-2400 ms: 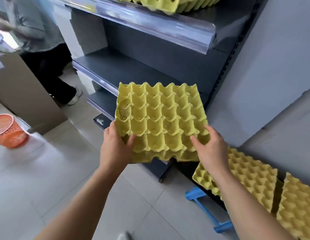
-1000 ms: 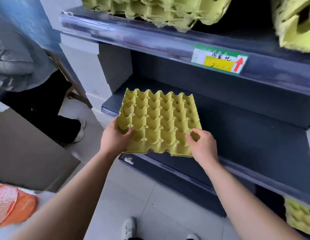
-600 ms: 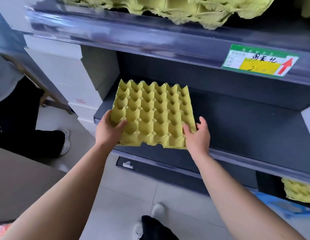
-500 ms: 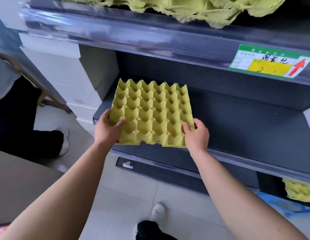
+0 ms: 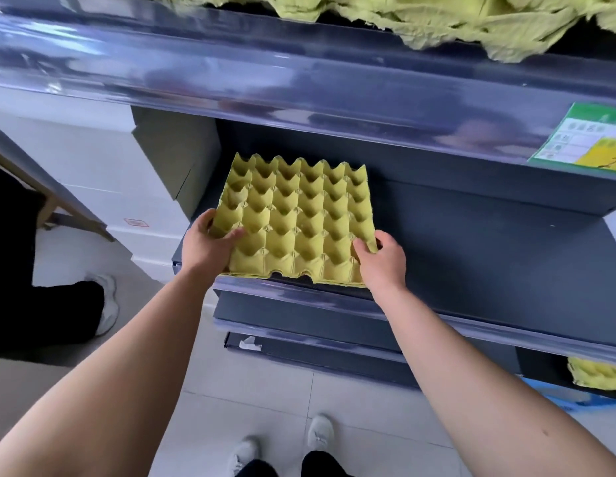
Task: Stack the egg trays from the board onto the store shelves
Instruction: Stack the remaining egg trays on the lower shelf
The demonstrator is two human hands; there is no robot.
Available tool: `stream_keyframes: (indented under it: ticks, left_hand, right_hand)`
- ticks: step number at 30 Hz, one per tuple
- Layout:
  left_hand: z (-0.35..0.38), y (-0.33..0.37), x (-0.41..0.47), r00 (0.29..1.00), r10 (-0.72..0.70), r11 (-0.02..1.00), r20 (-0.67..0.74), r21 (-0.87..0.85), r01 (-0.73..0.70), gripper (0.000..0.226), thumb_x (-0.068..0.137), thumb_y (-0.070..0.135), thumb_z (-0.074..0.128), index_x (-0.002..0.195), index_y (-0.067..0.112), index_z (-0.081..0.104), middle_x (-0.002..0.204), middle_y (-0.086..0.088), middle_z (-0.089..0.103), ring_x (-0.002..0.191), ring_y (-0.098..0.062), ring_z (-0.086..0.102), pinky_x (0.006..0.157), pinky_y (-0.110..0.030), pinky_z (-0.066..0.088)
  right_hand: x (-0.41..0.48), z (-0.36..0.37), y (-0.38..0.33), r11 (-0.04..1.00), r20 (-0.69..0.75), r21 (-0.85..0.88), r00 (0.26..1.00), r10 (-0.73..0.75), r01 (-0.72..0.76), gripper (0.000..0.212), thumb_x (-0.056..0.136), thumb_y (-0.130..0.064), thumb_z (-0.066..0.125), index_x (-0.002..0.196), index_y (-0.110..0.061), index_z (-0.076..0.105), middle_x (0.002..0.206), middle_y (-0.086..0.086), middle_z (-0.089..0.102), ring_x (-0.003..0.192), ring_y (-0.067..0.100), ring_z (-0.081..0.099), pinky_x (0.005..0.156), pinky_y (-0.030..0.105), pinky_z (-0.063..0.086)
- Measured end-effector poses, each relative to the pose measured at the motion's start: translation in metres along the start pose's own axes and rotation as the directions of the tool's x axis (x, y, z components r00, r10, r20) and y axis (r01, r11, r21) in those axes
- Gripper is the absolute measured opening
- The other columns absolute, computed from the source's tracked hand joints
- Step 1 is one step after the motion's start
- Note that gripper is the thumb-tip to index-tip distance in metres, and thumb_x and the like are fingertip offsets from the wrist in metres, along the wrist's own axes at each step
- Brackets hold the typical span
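A yellow egg tray (image 5: 296,215) lies over the left end of the dark middle shelf (image 5: 471,256), its near edge just above the shelf's front lip. My left hand (image 5: 205,247) grips the tray's near left corner, thumb on top. My right hand (image 5: 382,259) grips the near right corner the same way. More yellow-green egg trays (image 5: 437,18) are piled on the upper shelf. Part of another egg tray (image 5: 599,375) shows low at the right, below the shelves.
A green and yellow price label (image 5: 585,139) sits on the upper shelf's clear front strip. White boxes (image 5: 93,173) stand left of the shelving. Another person's dark leg and white shoe (image 5: 103,304) are on the floor at the left. My own shoes (image 5: 282,449) show below.
I have carried the tray up from the floor stack to the shelving and pushed it in over the middle shelf. Both hands have kept their hold on its near corners.
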State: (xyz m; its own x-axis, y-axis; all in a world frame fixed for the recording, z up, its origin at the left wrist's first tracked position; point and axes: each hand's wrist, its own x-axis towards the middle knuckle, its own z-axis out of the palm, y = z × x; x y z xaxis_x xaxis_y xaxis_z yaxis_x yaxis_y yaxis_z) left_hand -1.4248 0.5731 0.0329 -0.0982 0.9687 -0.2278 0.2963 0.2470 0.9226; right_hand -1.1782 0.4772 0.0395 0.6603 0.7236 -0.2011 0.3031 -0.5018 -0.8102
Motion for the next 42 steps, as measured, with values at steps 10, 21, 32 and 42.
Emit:
stream_keyframes:
  ticks: [10,21,32,42]
  left_hand:
    - [-0.017,-0.013,0.045,0.989,0.056,0.985,0.134,0.154,-0.077,0.038,0.077,0.023,0.077,0.110,0.017,0.060,0.088,0.005,0.067,0.072,-0.014,0.063,0.060,-0.023,0.048]
    - [-0.016,0.034,0.001,0.842,0.374,0.460,0.389,0.711,-0.532,0.054,0.091,0.042,0.051,0.135,0.011,0.047,0.136,-0.013,0.050,0.122,-0.037,0.043,0.098,-0.045,0.037]
    - [0.068,0.083,-0.169,0.247,0.596,0.189,0.764,0.165,-0.968,0.027,0.084,0.030,0.057,0.098,0.011,0.070,0.093,-0.005,0.070,0.084,-0.033,0.065,0.067,-0.040,0.056]
    - [0.216,0.104,-0.348,-0.052,0.630,0.142,0.775,-0.181,-0.973,0.024,0.082,0.031,0.059,0.092,0.014,0.072,0.087,0.002,0.071,0.070,-0.024,0.064,0.064,-0.033,0.053]
  right_hand:
    - [-0.007,0.025,-0.010,0.998,-0.011,-0.013,0.998,0.062,-0.062,0.055,0.092,-0.034,0.058,0.142,-0.016,0.041,0.145,0.002,0.043,0.130,0.020,0.044,0.100,0.032,0.041]
    - [-0.062,-0.021,-0.021,0.881,-0.024,-0.457,0.988,-0.152,0.124,0.047,0.094,-0.029,0.053,0.138,-0.011,0.047,0.137,0.007,0.052,0.122,0.025,0.050,0.097,0.034,0.042]
    - [-0.187,-0.150,0.024,0.843,-0.286,-0.529,0.915,-0.285,0.097,0.028,0.088,-0.016,0.061,0.114,-0.004,0.067,0.115,0.009,0.067,0.106,0.028,0.063,0.090,0.032,0.048]
    - [-0.263,-0.305,0.132,0.903,-0.584,-0.404,0.801,-0.132,-0.145,0.033,0.086,-0.028,0.054,0.107,-0.010,0.072,0.108,0.005,0.071,0.098,0.022,0.066,0.086,0.026,0.048]
